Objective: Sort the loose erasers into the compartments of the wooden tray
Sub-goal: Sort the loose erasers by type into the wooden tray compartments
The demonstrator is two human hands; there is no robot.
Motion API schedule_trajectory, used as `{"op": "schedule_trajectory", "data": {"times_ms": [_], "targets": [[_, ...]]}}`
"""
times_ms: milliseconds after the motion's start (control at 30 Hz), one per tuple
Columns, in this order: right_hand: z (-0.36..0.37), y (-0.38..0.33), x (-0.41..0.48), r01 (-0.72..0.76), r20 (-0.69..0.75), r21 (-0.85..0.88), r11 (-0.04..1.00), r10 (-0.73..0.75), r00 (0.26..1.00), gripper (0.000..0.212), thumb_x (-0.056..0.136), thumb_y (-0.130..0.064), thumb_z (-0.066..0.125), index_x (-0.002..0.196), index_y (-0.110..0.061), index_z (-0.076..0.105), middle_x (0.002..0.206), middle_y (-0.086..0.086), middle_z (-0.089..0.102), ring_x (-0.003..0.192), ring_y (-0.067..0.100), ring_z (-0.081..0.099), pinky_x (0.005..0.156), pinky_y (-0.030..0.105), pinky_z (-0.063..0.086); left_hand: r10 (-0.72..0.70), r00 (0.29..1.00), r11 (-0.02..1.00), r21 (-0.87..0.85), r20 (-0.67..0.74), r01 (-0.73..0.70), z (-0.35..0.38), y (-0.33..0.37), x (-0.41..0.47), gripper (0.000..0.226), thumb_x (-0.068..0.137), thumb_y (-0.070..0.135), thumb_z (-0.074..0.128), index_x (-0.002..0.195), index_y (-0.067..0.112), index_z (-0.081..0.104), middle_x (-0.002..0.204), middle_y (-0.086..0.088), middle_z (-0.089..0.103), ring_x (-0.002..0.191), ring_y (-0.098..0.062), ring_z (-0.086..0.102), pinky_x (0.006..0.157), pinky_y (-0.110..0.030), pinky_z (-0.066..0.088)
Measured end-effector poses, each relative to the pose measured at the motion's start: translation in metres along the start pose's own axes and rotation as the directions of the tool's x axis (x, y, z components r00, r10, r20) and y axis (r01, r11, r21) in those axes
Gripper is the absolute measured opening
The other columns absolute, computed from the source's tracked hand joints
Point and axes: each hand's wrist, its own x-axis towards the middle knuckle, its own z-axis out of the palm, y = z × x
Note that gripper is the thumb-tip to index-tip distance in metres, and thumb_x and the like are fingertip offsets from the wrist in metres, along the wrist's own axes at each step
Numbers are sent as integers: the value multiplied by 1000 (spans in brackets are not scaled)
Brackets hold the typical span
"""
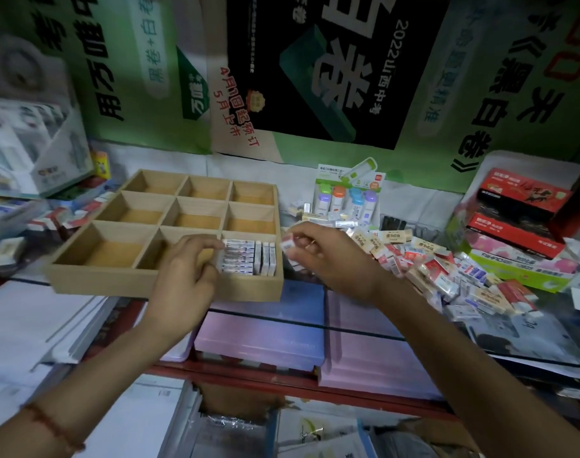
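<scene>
Pinching one eraser (pixel 287 242) beside the wooden tray (pixel 163 287)'s 4 o'clock corner, your right hand (pixel 325 256) hovers; your left hand (pixel 186 269), fingers relaxed, touches packed erasers (pixel 245 257) in its 5 o'clock compartment. Loose erasers (pixel 447 269) heap at 3 o'clock.

1. Left hand (pixel 186 276), at the wooden tray (pixel 166 287)'s front edge: its forearm is showing bare.
2. Left wrist, well in front of the tray: is wearing a thin bracelet (pixel 55 428) of reddish-orange beads.
3. Right hand (pixel 328 259), just beside the tray's right front corner: is wearing a slim ring (pixel 311 245) on one finger; its forearm is showing bare too.
</scene>
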Motion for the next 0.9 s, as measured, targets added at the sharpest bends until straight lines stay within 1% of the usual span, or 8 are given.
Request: {"op": "schedule_trajectory", "data": {"times_ms": [100, 167, 233, 367, 467, 567, 733, 900], "targets": [[18, -8, 28, 32, 92, -109, 994, -22, 996, 23, 91, -16, 57, 110, -5, 62, 86, -3, 52, 68, 4, 47, 61, 15, 34, 10, 1000, 999, -48, 30, -8, -2, 4, -3, 39, 82, -16, 48, 100, 17, 56, 106, 6, 50, 104, -9, 44, 85, -15, 31], [23, -3, 40, -3, 128, -222, 975, 32, 991, 24, 88, -21, 61, 104, -4, 63, 89, 4, 57, 78, 14, 50, 67, 23, 36, 40, 997, 998, -60, 64, -36, -6, 4, -5, 43, 82, -16, 47, 99, 23, 54, 103, 16, 48, 104, -3, 43, 86, -17, 33], [25, 3, 47, -29, 160, -317, 948, 84, 984, 23, 85, -25, 65, 98, -6, 64, 93, 7, 61, 83, 17, 51, 69, 25, 38, 65, 994, 996, -65, 88, -60, -8, 2, -6, 45, 81, -16, 47, 99, 25, 55, 102, 24, 45, 103, 0, 42, 87, -15, 32], [26, 4, 55, 13, 281, -404, 915, 111, 953, 23, 86, -13, 62, 106, -5, 68, 106, 11, 65, 97, 23, 57, 76, 25, 41, 44, 989, 999, -34, 138, -40, -3, -3, -4, 38, 84, -10, 47, 104, 20, 58, 106, 14, 50, 111, -8, 44, 91, -17, 32], [30, -1, 61, 65, 406, -400, 914, 113, 907, 24, 84, -1, 55, 104, -2, 69, 101, 15, 64, 91, 24, 54, 75, 25, 39, 52, 985, 999, -5, 164, -52, 4, -2, -3, 33, 85, -2, 44, 110, 11, 60, 110, 8, 51, 113, -14, 45, 92, -20, 32], [30, 0, 64, 17, 353, -406, 914, 140, 925, 31, 83, 3, 54, 112, -3, 62, 106, 11, 58, 89, 16, 47, 71, 22, 36, 72, 981, 996, 38, 180, -80, 9, -2, -4, 38, 83, -8, 47, 113, 10, 61, 116, 2, 55, 115, -15, 43, 93, -20, 30], [25, 5, 61, -52, 283, -299, 953, 141, 949, 29, 83, 3, 57, 109, -5, 64, 94, -2, 54, 66, -1, 43, 54, -2, 34, 65, 982, 996, 46, 179, -75, 12, -1, -3, 38, 83, -8, 49, 114, 10, 60, 118, 0, 55, 116, -16, 43, 96, -23, 30], [32, 3, 60, -131, 222, -152, 980, 163, 961, 22, 80, 5, 63, 101, -1, 67, 75, -12, 54, 62, -3, 48, 60, 3, 41, 28, 981, 999, 34, 193, -35, 14, -2, -2, 39, 83, -6, 47, 115, 12, 60, 116, 3, 53, 117, -15, 42, 98, -27, 34]]}}
